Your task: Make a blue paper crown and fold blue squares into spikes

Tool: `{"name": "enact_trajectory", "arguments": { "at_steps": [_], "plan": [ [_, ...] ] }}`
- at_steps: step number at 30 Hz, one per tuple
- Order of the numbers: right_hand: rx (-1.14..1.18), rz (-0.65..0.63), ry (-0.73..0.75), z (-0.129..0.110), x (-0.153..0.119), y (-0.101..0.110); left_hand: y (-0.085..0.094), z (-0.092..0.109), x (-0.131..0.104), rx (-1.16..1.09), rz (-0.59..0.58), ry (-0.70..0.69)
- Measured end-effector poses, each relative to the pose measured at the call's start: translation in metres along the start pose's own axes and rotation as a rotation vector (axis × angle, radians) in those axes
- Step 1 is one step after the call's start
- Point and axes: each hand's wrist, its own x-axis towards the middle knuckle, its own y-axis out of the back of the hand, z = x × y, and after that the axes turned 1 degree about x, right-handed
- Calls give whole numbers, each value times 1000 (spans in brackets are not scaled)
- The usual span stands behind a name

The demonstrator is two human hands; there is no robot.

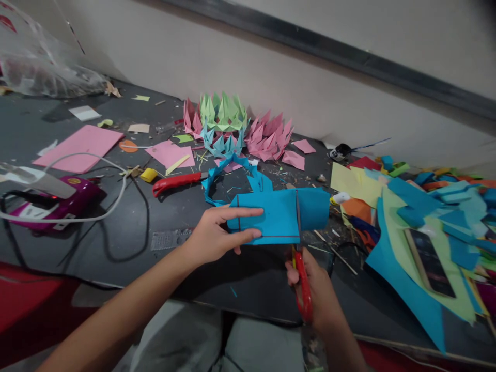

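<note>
My left hand [217,232] grips a blue sheet of paper [271,214] by its left side, with thumb and forefinger stretched over the top face. Dark straight lines run along the sheet near its edges. In my right hand [315,289] is a pair of scissors [304,294] with red handles, its blade reaching up across the sheet. Right of the blade, the paper's end flap [314,209] curls away. Just behind the sheet lies a ring of folded blue paper [209,181], partly covered by it.
Pink, green and light-blue folded paper crowns [225,116] stand by the wall. A red-handled cutter [176,182], pink sheets [83,147] and a purple power strip [58,204] with cables lie left. On the right are a phone [430,261] and heaped coloured paper scraps [461,206].
</note>
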Motion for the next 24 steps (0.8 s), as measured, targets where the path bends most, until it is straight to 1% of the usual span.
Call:
{"name": "enact_trajectory", "arguments": {
  "at_steps": [4, 8, 11, 15, 17, 19, 22, 24],
  "plan": [
    [-39, -38, 20, 2, 1, 1, 0, -2, -1, 13, -11, 5],
    [-11, -61, -28, 1, 1, 2, -1, 0, 0, 0, -5, -3],
    [-16, -45, -51, -5, 0, 2, -1, 1, 0, -14, -42, -2],
    [-33, -34, 16, -7, 0, 5, -1, 0, -1, -21, -71, 13],
    [37, -23, -15, -5, 3, 4, -1, -1, -1, -23, -64, 14],
    [171, -7, -100, -5, 5, 1, -1, -1, -1, -18, -53, 10],
    [367, 16, -191, -10, 6, -5, 0, 1, -1, -3, -15, -10],
    [411, 20, -212, -15, 3, -8, 0, 3, 0, 11, 8, -26]
  ]
}}
